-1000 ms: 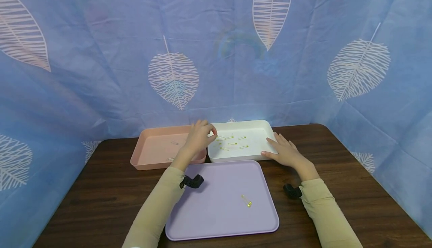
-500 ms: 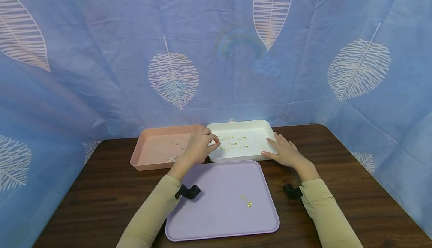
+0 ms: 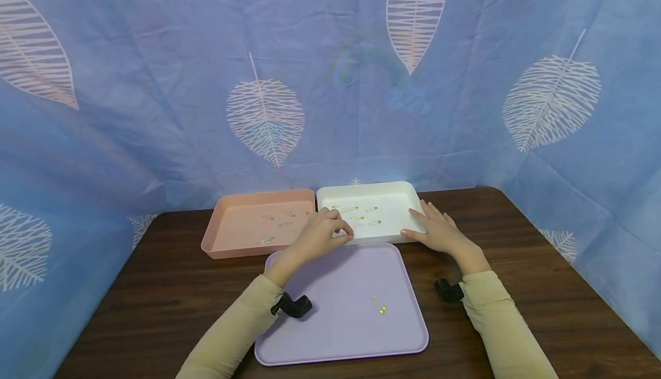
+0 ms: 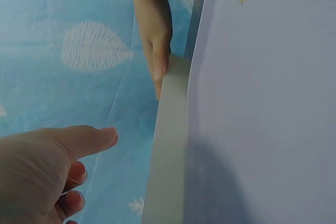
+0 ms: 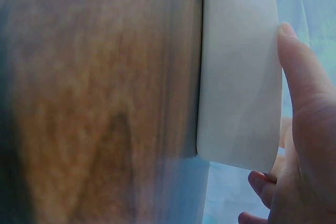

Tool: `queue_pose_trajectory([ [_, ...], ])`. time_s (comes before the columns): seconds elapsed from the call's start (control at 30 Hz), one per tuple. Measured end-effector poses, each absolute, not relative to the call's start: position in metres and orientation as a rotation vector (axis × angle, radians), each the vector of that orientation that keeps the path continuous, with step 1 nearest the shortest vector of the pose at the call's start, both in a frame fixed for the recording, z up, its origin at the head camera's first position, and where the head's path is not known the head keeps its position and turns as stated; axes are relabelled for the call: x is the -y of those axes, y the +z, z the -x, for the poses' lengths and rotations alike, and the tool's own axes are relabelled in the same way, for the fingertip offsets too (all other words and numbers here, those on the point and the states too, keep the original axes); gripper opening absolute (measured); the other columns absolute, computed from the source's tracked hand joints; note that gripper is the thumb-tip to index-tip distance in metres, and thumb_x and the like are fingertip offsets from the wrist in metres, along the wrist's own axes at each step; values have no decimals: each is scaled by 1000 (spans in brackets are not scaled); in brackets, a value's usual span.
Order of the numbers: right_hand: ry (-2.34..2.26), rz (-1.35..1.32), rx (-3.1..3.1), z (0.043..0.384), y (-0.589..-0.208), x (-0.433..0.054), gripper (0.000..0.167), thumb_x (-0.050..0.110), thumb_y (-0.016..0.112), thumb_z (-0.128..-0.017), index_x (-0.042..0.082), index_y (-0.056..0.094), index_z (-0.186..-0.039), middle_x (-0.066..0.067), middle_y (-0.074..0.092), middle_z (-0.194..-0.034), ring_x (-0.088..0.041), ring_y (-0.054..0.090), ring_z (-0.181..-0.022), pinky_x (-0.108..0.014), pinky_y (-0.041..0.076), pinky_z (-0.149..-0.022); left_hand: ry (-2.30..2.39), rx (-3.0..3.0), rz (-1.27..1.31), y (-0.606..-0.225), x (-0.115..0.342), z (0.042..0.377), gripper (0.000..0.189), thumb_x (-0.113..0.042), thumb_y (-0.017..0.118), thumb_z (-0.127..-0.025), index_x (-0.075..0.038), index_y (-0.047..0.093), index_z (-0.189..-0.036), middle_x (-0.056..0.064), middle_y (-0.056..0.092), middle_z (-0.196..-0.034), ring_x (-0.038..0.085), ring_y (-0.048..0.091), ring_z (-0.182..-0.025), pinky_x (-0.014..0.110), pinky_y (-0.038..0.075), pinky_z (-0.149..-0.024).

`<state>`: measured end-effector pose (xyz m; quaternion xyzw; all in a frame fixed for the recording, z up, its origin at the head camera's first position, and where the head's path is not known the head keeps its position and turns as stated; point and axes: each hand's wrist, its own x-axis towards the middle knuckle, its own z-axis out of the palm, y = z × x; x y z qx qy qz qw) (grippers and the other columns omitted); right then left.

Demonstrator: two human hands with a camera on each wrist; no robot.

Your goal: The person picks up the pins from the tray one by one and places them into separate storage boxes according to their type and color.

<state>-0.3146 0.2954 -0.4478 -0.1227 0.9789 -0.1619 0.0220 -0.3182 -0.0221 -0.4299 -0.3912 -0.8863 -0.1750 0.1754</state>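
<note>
My left hand (image 3: pixel 321 235) hovers near the front left corner of the white tray (image 3: pixel 384 240), fingers loosely curled, thumb tip near the index finger. In the left wrist view its thumb (image 4: pixel 97 139) reaches out, and no object shows at the tip. The index fingertip is hidden there. My right hand (image 3: pixel 439 231) touches the white tray's right front corner, its fingers spread along the side and its thumb against the front rim. Several gold safety pins (image 3: pixel 357 218) lie inside. On the lilac tray (image 3: pixel 330 333) in front lies a gold safety pin (image 3: pixel 381 308), possibly more than one.
A pink tray (image 3: pixel 229 250) holding several silver safety pins (image 3: pixel 284 225) stands left of the white one. All the trays rest on a dark wooden table (image 3: pixel 139 293). A blue leaf-patterned cloth (image 3: pixel 330 127) hangs behind the table.
My left hand has moved right and toward me, from the seam between the pink and white trays, uncovering more silver safety pins in the pink tray. The right hand has stayed at the white tray.
</note>
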Motion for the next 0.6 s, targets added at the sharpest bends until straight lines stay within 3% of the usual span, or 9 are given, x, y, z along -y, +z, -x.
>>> queue_pose_trajectory([
  [0.27, -492, 367, -3037, 315, -448, -295, 83, 61, 50, -93, 4, 32, -152, -30, 10, -159, -49, 8, -147, -72, 10, -111, -536, 2589, 1269, -431, 6, 300, 10, -33, 72, -87, -29, 78, -94, -5, 56, -80, 7, 40, -76, 21, 27, -68],
  [0.6, -460, 371, -3049, 315, -448, -295, 83, 60, 49, -94, 3, 33, -151, -31, 9, -159, -48, 10, -147, -72, 12, -111, -423, 2686, 1511, -433, -3, 286, 32, -45, 75, -82, -32, 75, -111, -3, 60, -93, 7, 39, -84, 20, 27, -73],
])
